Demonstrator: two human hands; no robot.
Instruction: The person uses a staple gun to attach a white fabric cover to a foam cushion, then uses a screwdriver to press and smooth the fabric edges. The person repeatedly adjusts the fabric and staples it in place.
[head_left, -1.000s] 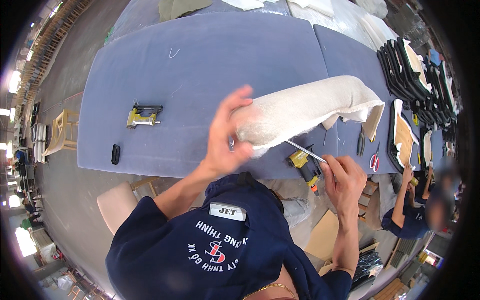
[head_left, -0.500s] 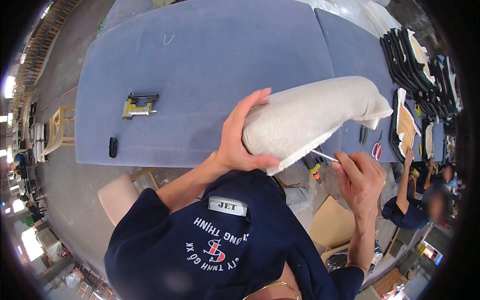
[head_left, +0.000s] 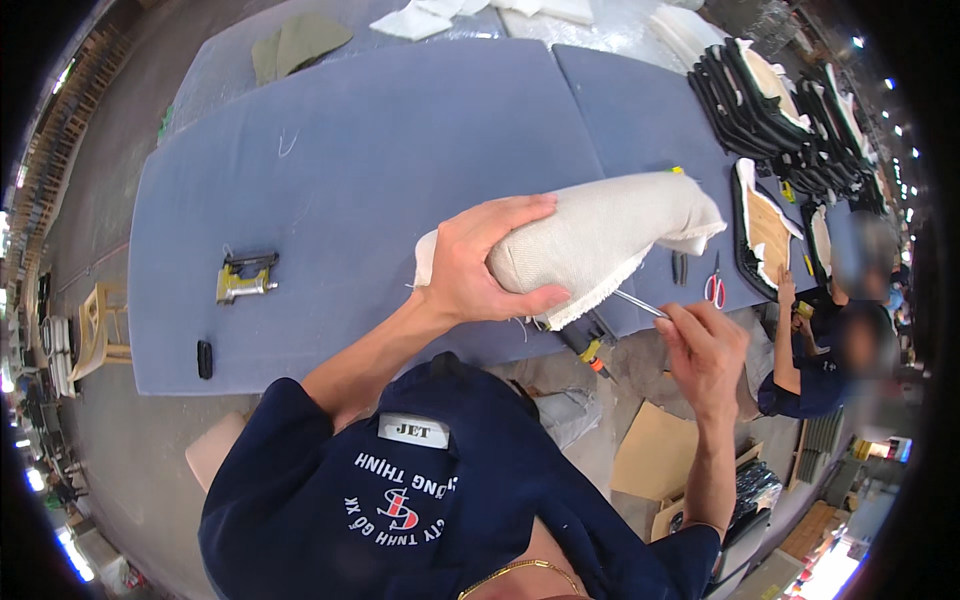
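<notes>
My left hand (head_left: 490, 262) grips the rounded end of a padded piece covered in cream fabric (head_left: 610, 220), thumb below and fingers over the top. The cover has a frayed lower edge, and a cream flap (head_left: 425, 258) shows beside my wrist. My right hand (head_left: 705, 350) is closed around a tool with a thin metal shaft (head_left: 638, 302); its handle is hidden in my fist. The shaft points at the frayed edge, where its tip goes out of sight. Below the padded piece, a staple gun (head_left: 585, 345) with an orange fitting lies partly hidden at the table's edge.
The blue-grey padded table (head_left: 380, 140) carries another staple gun (head_left: 245, 277), a small black object (head_left: 205, 358) and red-handled scissors (head_left: 714, 290). Black chair pads (head_left: 735, 110) are stacked at far right. A co-worker (head_left: 800, 360) handles a wood-backed pad (head_left: 765, 235) there.
The view has shifted, so the table's far side shows more. The cream flap beside my left wrist has come into sight. Both hands keep their holds.
</notes>
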